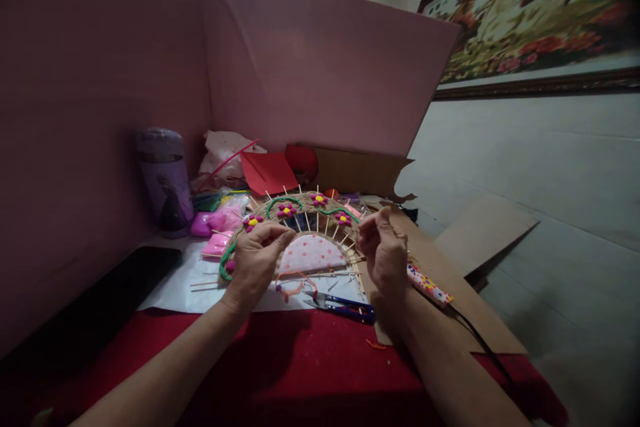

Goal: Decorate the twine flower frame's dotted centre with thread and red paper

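Observation:
My left hand [254, 259] is raised with thumb and forefinger pinched together. What the pinch holds, if anything, is too fine to make out. Opposite it, my right hand [386, 252] is also up, its fingers curled in against the thumb, their contents hidden. Between and behind both hands stands a half-round woven piece [305, 203] with thin sticks poking out and magenta-and-yellow flowers [286, 211] on it. A half-circle of pink dotted fabric [315, 252] fills its centre. Below lie a loop of orange yarn [295, 290] and blue-handled thread snips [345, 307].
A purple tumbler [167, 183] stands left, near pink packets [217, 244] and a dark flat object [100, 300]. Cardboard [480, 323] covers the right side, carrying a floral-patterned tool [430, 285] with a black cable. Pink panels [320, 53] rise behind. Red cloth [300, 373] covers the front.

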### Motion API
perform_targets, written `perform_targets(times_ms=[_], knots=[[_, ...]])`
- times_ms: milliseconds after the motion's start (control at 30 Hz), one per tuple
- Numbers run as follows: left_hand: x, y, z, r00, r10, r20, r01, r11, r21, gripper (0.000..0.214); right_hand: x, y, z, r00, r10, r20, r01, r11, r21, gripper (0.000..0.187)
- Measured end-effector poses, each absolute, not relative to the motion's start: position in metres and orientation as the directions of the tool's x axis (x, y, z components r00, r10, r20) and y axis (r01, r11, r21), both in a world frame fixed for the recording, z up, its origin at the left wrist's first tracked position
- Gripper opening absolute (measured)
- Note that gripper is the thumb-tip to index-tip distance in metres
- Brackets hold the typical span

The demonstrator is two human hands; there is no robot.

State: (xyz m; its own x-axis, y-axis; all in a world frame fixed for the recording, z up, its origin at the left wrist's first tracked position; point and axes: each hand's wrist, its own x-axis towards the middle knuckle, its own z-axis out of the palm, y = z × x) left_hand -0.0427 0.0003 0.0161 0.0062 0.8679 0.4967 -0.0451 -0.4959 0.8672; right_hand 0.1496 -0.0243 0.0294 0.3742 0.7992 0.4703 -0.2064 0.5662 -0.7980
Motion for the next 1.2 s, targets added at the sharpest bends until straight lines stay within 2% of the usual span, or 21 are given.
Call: perform_targets(times_ms=[133,267,300,367,400,433,467,533,567,600,667,733,767,900,1000,1100,1200], knots=[[-0.044,-0.002,0.018,-0.006,0.851,0.526,-0.005,-0.526,0.851,0.013,0.156,-0.035,0.042,0.475,0.696,0.539,-0.141,0.664,-0.734,0.016],[-0.042,-0.024,0.027,0.022,0.817,0.576,0.026,-0.576,0.817,0.011,0.162,-0.062,0.053,0.444,0.647,0.620,0.020,0.684,-0.729,0.011],[-0.042,-0.035,0.030,0.092,0.800,0.593,0.049,-0.599,0.799,0.013,0.163,-0.069,0.054,0.386,0.673,0.631,0.107,0.647,-0.755,0.013],[-0.042,-0.061,0.032,0.335,0.734,0.591,0.051,-0.641,0.766,0.016,0.164,-0.082,0.051,0.182,0.760,0.623,0.381,0.530,-0.758,0.018],[-0.043,-0.074,0.032,0.500,0.665,0.555,0.057,-0.665,0.745,0.016,0.165,-0.087,0.048,0.051,0.809,0.585,0.541,0.470,-0.697,0.021],[-0.045,-0.086,0.031,0.690,0.559,0.460,0.089,-0.696,0.712,0.018,0.165,-0.091,0.045,-0.079,0.850,0.521,0.682,0.427,-0.594,0.023],[-0.046,-0.096,0.029,0.869,0.371,0.327,0.075,-0.752,0.655,0.019,0.164,-0.095,0.040,-0.190,0.876,0.444,0.782,0.409,-0.470,0.022],[-0.049,-0.105,0.024,0.954,0.204,0.218,0.027,-0.785,0.618,0.018,0.162,-0.100,0.031,-0.336,0.892,0.301,0.869,0.417,-0.266,0.012],[-0.049,-0.105,0.022,0.976,0.163,0.141,0.056,-0.825,0.562,0.018,0.160,-0.101,0.027,-0.372,0.893,0.253,0.882,0.425,-0.203,0.006],[-0.049,-0.101,0.020,0.978,0.184,0.101,0.108,-0.853,0.511,0.019,0.159,-0.102,0.023,-0.390,0.892,0.227,0.890,0.429,-0.156,0.003],[-0.049,-0.085,0.020,0.895,0.431,0.119,0.349,-0.840,0.416,0.022,0.156,-0.102,0.017,-0.391,0.896,0.211,0.905,0.416,-0.089,0.007],[-0.047,-0.064,0.022,0.695,0.671,0.258,0.566,-0.732,0.379,0.026,0.154,-0.101,0.014,-0.375,0.899,0.226,0.918,0.395,-0.044,0.008],[-0.047,-0.053,0.023,0.614,0.717,0.332,0.594,-0.696,0.403,0.025,0.153,-0.100,0.014,-0.372,0.897,0.237,0.921,0.390,-0.029,0.007],[-0.045,-0.019,0.022,0.572,0.778,0.261,0.668,-0.626,0.402,0.020,0.151,-0.095,0.009,-0.401,0.884,0.241,0.909,0.416,-0.012,0.001],[-0.045,-0.005,0.020,0.577,0.777,0.251,0.682,-0.628,0.375,0.019,0.153,-0.093,0.004,-0.433,0.876,0.215,0.897,0.443,0.001,0.008],[-0.045,-0.001,0.022,0.572,0.763,0.302,0.674,-0.646,0.359,0.019,0.158,-0.097,0.007,-0.464,0.859,0.217,0.883,0.469,0.030,0.012],[-0.043,-0.007,0.030,0.554,0.758,0.344,0.613,-0.651,0.448,0.018,0.162,-0.106,0.020,-0.449,0.876,0.176,0.889,0.457,-0.006,0.018]])
